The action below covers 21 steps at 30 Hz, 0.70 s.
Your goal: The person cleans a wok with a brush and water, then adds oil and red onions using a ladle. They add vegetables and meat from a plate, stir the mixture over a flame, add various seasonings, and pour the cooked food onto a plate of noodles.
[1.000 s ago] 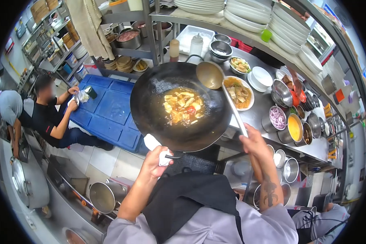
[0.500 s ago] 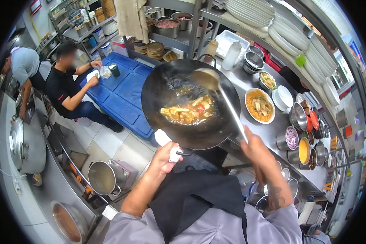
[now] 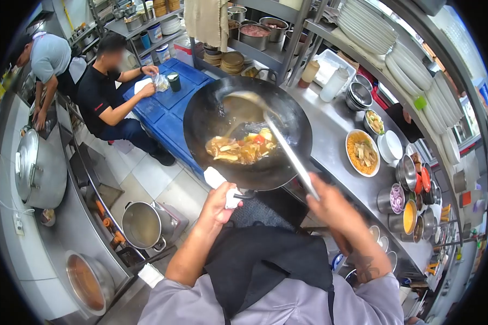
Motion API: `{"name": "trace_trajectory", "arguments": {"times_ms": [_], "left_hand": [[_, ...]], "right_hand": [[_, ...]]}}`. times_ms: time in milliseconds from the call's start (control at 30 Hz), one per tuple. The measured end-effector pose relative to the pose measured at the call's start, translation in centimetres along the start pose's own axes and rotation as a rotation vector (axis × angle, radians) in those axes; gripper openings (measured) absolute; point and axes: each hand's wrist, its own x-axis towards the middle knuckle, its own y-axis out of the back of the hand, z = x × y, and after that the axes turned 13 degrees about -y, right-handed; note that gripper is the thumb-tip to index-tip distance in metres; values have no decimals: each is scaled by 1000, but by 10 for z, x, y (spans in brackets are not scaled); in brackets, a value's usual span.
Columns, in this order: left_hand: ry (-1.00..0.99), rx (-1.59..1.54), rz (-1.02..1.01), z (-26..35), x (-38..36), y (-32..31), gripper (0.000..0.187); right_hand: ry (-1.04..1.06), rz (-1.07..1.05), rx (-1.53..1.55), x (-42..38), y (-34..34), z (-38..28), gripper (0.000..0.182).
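My left hand (image 3: pixel 219 202) is closed round the near handle of a dark wok (image 3: pixel 287 116), with a folded white cloth (image 3: pixel 216 179) between palm and metal. My right hand (image 3: pixel 331 200) grips the long handle of a ladle (image 3: pixel 291 157). The ladle's bowl, blurred by motion, is over the far side of the wok's inside. Sliced pieces of food (image 3: pixel 241 147) in brown sauce, with a bit of red among them, lie in the near half of the wok.
On the steel counter (image 3: pixel 331 132) to the right are a plate of noodles (image 3: pixel 362 153), squeeze bottles (image 3: pixel 334 84) and several metal pots. A seated person (image 3: pixel 111 89) works at a blue chest lid (image 3: pixel 187 86). A large stockpot (image 3: pixel 142 225) stands at lower left.
The wok has shifted slightly left relative to the counter and away from the plated noodles. The ladle has swung left, and the food has slid together in the wok.
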Motion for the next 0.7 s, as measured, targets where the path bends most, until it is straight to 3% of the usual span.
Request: {"name": "trace_trajectory", "arguments": {"times_ms": [33, 133, 200, 267, 333, 400, 467, 533, 600, 700], "left_hand": [[-39, 21, 12, 5, -2, -2, 8], [-152, 82, 24, 15, -9, -8, 11], [-225, 129, 25, 15, -8, -11, 11], [-361, 212, 39, 11, -6, -11, 9], [-372, 231, 36, 9, -4, -11, 11], [-403, 276, 17, 9, -8, -13, 14], [-378, 285, 50, 11, -13, -9, 13], [-231, 301, 146, 11, -14, 5, 12], [-134, 300, 134, 12, -20, 13, 13], [-4, 244, 118, 6, -29, 14, 14]], "right_hand": [[93, 122, -58, 10, -2, 13, 52], [-123, 91, -121, 30, 13, 13, 53], [-141, 57, -76, 41, 6, 18, 46], [-318, -149, 186, 44, -6, 13, 37], [-282, -349, 472, 40, -33, 5, 21], [-440, -582, 786, 28, -55, -22, 17], [-628, -749, 979, 14, -55, -59, 15], [-632, -883, 1110, 19, -49, -48, 12], [-689, -1176, 1621, 32, -48, -22, 20], [-659, -1222, 1761, 24, -51, 0, 28]]}}
